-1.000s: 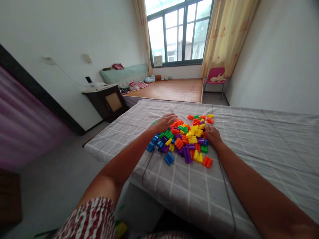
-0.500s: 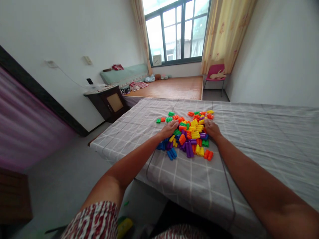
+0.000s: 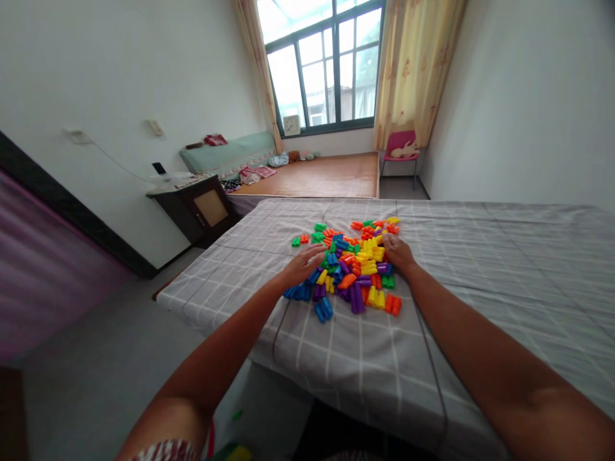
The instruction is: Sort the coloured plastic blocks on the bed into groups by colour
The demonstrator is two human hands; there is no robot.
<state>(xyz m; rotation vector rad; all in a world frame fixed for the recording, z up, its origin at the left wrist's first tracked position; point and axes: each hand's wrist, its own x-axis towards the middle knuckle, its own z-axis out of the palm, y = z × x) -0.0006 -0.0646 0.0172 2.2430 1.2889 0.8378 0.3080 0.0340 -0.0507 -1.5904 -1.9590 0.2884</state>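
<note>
A heap of colourful plastic toy blocks (image 3: pixel 356 264), each like two short tubes joined side by side, lies on the grey checked bedsheet (image 3: pixel 331 352). My left hand (image 3: pixel 306 262) rests at the heap's left edge, fingers stretched toward the blue and green blocks and nothing visibly gripped. On the opposite side, my right hand (image 3: pixel 398 253) lies against the yellow blocks (image 3: pixel 369 256), its fingers extended and their tips partly hidden among the pieces. Purple blocks (image 3: pixel 356 298) and orange blocks (image 3: pixel 393 305) sit along the near side.
Beyond this bed is another low bed (image 3: pixel 327 174) with a brown mat. A dark cabinet (image 3: pixel 192 208) stands at the left, and a pink chair (image 3: pixel 401 146) is by the curtain. The bed's near edge drops to the floor, where yellow and green things (image 3: pixel 235 452) lie.
My left hand has drawn back leftward off the heap, uncovering blue and green blocks. My right hand stays at the right side. The view has shifted slightly to the right.
</note>
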